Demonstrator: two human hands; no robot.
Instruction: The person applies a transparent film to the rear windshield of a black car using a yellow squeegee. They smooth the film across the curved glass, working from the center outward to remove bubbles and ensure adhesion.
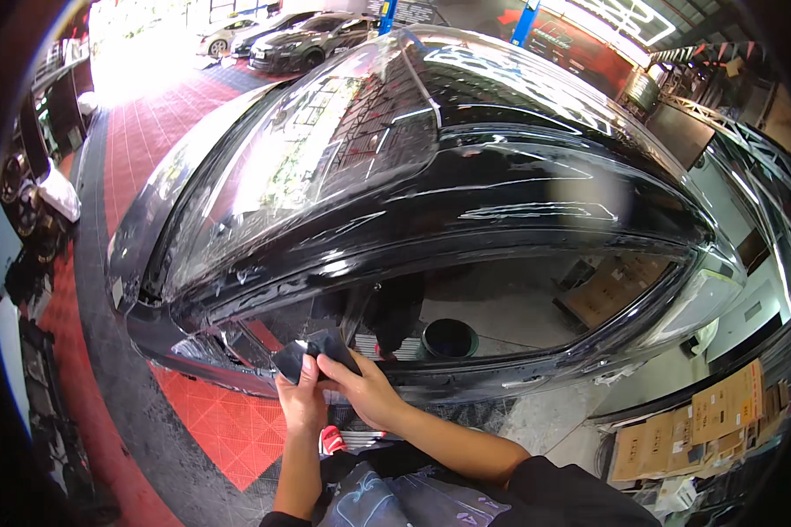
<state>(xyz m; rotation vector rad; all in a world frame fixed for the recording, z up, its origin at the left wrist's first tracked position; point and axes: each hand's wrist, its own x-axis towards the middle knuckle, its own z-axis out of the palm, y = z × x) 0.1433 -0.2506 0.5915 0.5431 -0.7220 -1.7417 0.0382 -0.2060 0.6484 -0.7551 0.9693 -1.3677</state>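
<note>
Both of my hands are together in front of the side glass of a glossy black car (536, 189). My left hand (301, 402) is closed, its thumb pressed on a small black flat piece (288, 360). Just to the right, my right hand (369, 391) pinches another dark, squarish flat piece (336, 345). The two pieces meet between my thumbs, so I cannot tell whether they are one folded pad or two. My remaining fingers are mostly hidden. Behind them, the dark side window (492, 299) mirrors a round bucket and some boxes.
Flattened cardboard boxes (690, 430) are stacked at the lower right. Red and grey floor tiles (224, 422) lie beneath my hands. Several parked cars (312, 42) stand at the far left, and dark parts (39, 263) line the left edge.
</note>
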